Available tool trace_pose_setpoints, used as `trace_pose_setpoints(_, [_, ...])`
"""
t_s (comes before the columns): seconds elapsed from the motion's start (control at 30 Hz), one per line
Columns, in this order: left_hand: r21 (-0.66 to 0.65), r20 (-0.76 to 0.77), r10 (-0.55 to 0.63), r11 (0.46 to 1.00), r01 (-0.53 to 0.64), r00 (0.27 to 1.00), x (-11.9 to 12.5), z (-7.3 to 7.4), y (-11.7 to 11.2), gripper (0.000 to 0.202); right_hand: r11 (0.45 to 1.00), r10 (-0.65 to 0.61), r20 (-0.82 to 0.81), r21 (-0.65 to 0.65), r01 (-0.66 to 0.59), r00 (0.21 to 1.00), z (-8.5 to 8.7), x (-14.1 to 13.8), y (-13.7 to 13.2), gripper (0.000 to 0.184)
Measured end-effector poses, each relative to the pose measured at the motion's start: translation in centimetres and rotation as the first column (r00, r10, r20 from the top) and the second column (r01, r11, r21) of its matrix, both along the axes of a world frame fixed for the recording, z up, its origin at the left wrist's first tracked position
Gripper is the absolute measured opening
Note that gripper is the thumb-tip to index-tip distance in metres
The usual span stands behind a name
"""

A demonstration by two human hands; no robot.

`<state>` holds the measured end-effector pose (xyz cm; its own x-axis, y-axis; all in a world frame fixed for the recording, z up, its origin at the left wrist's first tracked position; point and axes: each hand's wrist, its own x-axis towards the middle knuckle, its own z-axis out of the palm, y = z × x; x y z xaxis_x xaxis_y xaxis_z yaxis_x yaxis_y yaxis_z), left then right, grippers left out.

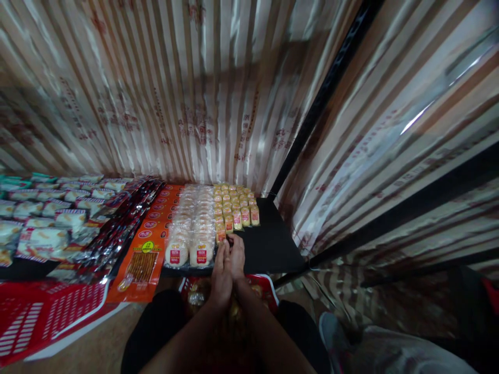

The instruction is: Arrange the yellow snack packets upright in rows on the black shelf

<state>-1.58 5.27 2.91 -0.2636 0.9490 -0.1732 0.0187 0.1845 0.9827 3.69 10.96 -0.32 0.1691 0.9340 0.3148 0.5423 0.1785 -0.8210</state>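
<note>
My left hand [222, 267] and my right hand [237, 255] are side by side at the front of the black shelf [268, 244]. Their fingers are drawn together, and anything between them is hidden. Just past the fingertips stand small yellow snack packs [237, 219] with red labels, in several rows. Left of the hands lie two rows of clear-wrapped round white crackers [201, 254]. Below my forearms sits a red basket [273, 296] with a white rim, holding wrapped items that show dimly.
Farther left are orange packs of brown sticks [142, 265], dark shiny packets [120, 228] and white snack bags [42, 241]. A second red basket [58, 311] is at lower left. Dark metal posts [312, 119] and striped sheeting [175, 88] enclose the shelf.
</note>
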Motion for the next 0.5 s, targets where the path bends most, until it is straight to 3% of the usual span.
trace_pose_setpoints(0.13, [-0.026,-0.167,0.022,0.999,-0.026,0.986,-0.2,0.3,-2.3,0.041,0.999,-0.012,-0.027,0.044,0.013,1.0,0.0,0.6,-2.9,0.031])
trace_pose_setpoints(0.23, [0.044,-0.24,-0.008,0.999,0.02,0.971,-0.2,-0.8,-5.3,0.036,1.0,-0.014,-0.022,0.015,0.015,1.0,-0.9,1.0,-6.4,0.031])
trace_pose_setpoints(0.33, [0.037,-0.231,-0.072,0.996,0.082,0.97,-0.3,-2.7,-8.4,0.031,0.997,0.016,-0.002,-0.081,-0.016,1.0,-3.3,1.5,-9.8,0.032])
trace_pose_setpoints(0.5, [-0.273,-0.236,-0.111,0.961,0.044,0.965,-1.6,-6.6,-11.5,0.022,0.934,0.114,0.081,-0.347,-0.079,0.99,-8.7,1.9,-13.9,0.025])
